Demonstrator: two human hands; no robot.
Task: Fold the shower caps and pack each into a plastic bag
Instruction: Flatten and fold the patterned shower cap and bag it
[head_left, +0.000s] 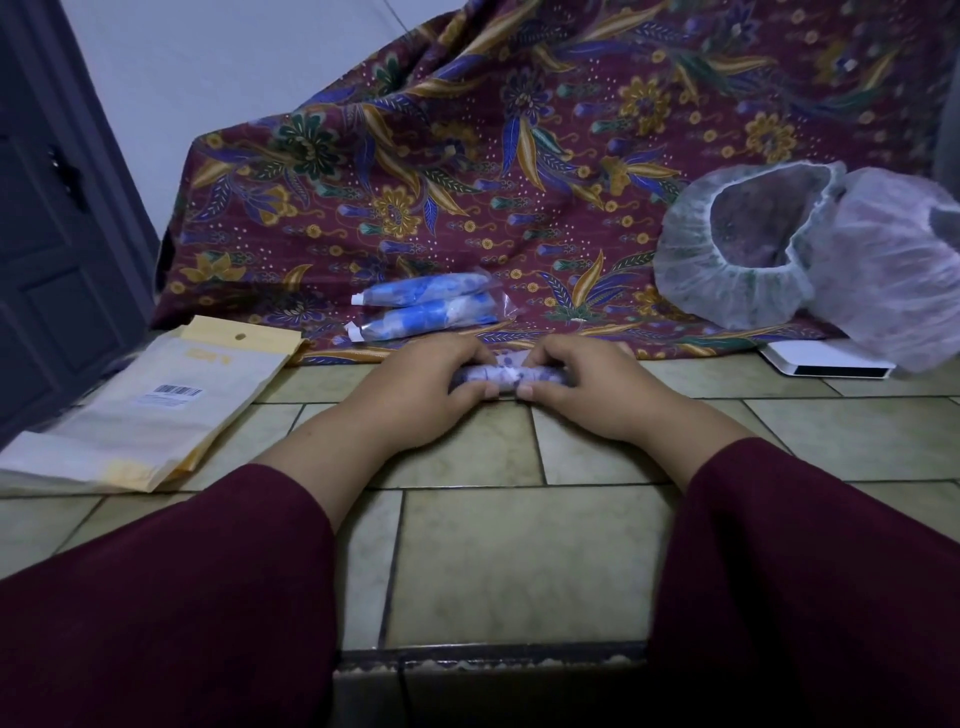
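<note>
Paper envelopes (156, 410): yellow and white, stacked flat at the floor's left edge, a barcode label on top.
Packed caps (426, 306): two blue-and-white rolls in clear plastic bags, lying side by side on the batik cloth (467, 156), just beyond the hands.
Left hand (415, 389): fingers curled over the left end of the rolled cap, thumb pressed against its near side.
Rolled cap (498, 375): white with purple spots, a tight roll lying crosswise on the tiled floor (519, 545) at the cloth's front edge.
Right hand (587, 389): curled round the roll's right end, thumb tip beside the left thumb.
Loose caps (810, 260): translucent, puffed open, at the cloth's right side.
White box (831, 364): flat, under the loose caps.
</note>
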